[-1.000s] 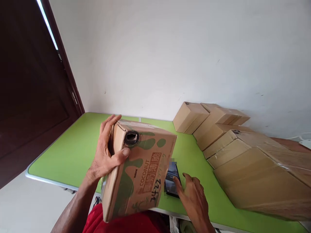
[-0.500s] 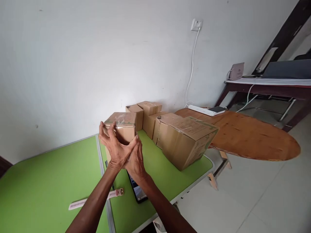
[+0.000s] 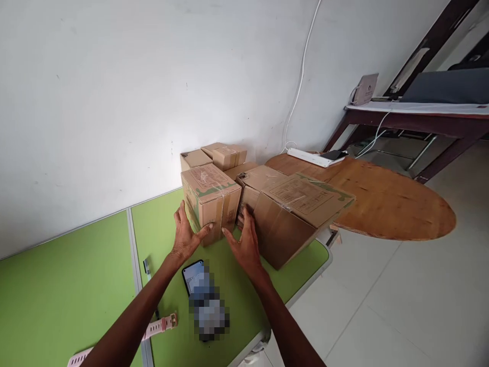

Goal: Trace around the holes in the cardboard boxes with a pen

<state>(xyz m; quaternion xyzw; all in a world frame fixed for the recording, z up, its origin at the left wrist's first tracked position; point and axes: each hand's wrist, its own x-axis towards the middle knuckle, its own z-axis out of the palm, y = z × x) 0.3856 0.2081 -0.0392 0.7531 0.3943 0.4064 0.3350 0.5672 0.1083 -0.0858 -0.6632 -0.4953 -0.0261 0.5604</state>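
One taped carton [image 3: 212,204] sits upright on the green table [image 3: 244,306], just beside a larger carton [image 3: 288,224]. Left hand [image 3: 187,238]: thumb by the front face, fingers spread along the left side. Right hand [image 3: 245,247]: thumb and fingers apart at the near right corner, fingertips by the gap between the two cartons; from where I stand, I cannot tell whether they press the cardboard. Neither is clamped. Nearer the person: a phone [image 3: 196,278] (lower part blurred); left of it, a pen [image 3: 147,268] and a pink strap [image 3: 162,325].
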